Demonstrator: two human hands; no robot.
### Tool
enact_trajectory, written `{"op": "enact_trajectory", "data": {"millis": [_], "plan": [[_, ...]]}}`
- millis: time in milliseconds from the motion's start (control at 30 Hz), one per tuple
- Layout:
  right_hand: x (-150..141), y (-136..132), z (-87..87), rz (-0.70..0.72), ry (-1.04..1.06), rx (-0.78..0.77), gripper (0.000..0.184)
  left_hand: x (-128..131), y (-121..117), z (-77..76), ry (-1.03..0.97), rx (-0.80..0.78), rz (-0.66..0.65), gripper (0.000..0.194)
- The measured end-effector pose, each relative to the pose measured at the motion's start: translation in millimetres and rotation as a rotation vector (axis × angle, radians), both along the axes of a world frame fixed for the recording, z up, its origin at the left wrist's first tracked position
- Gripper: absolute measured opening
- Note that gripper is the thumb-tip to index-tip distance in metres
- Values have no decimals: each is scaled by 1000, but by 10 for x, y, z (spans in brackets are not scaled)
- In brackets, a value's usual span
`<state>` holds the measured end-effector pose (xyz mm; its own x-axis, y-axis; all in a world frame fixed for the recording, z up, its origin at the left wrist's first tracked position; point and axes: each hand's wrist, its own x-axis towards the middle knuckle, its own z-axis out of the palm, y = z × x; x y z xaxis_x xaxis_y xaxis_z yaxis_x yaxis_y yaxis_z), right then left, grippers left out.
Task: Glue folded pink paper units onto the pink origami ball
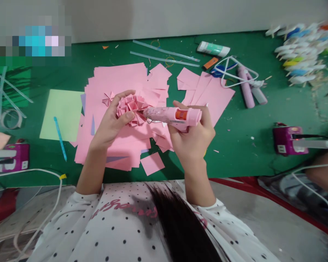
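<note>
A pink folded-paper ball (pixel 133 103) is in my left hand (pixel 115 118), thumb in front and fingers curled behind it. My right hand (pixel 192 136) is wrapped round a pink hot glue gun (pixel 164 114). Its nozzle points left and meets the right side of the ball; whether it touches the paper I cannot tell. A small folded pink paper piece (pixel 108 99) lies just left of the ball. Under both hands spread stacked pink paper sheets (pixel 95 78), with a loose pink square (pixel 152 163) at the front.
Clear glue sticks (pixel 164 58) lie at the back. A second pink glue gun (pixel 246 87) rests on its wire stand at right. Purple power boxes (pixel 289 140) sit at both sides. Green paper (pixel 61 109) and a blue pen (pixel 60 138) are at left; white-and-coloured pieces (pixel 303 54) heap far right.
</note>
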<state>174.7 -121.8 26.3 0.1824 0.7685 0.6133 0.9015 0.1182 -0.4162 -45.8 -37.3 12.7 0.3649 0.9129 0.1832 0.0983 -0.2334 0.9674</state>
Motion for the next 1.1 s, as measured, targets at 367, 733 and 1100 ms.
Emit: {"op": "enact_trajectory", "data": {"millis": [367,733,1100], "plan": [[26,-22,21,25,-7,-33,45,-32,18,-1,-31,-51,-27,66],[27,-31,28,6,9,-76,53,-56,22,-7,-61,-94,-34,66],[77,-30,45,52,22,5,49,-81,37,-20,-65,-97,-50,71]]}}
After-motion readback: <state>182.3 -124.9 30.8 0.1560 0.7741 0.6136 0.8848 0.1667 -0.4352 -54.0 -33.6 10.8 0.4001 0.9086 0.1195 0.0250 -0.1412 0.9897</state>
